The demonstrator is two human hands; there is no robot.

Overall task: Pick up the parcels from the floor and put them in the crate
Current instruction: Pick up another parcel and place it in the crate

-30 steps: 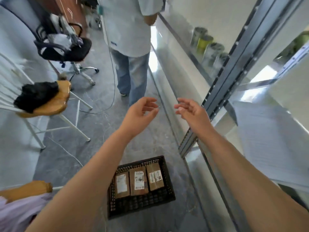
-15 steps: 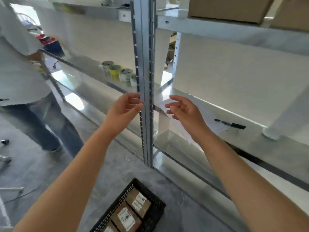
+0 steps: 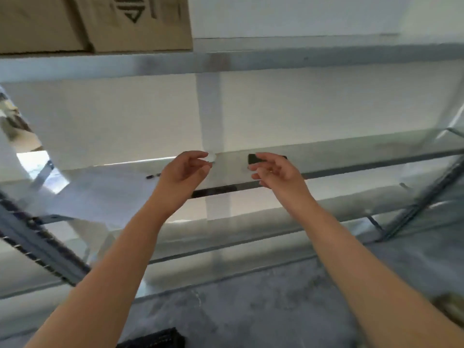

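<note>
Empty hands raised before the shelf (image 3: 364, 156)
Left hand (image 3: 184, 169) and right hand (image 3: 276, 172): each grip loosely curled, holding nothing; crate (image 3: 155, 339) corner at bottom edge, parcels unseen (likely light, stiff; take opposite edges).

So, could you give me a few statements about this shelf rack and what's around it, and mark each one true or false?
1. Only a corner of the black plastic lattice crate shows, at the bottom edge. True.
2. The brown cardboard boxes stand inside that crate. False: they sit on the upper grey metal shelf.
3. The left-hand grip and right-hand grip hold no parcel. True.
4. The thin black marker pen is in the right-hand grip. False: it lies on the lower metal shelf, left of the left-hand grip.
</note>
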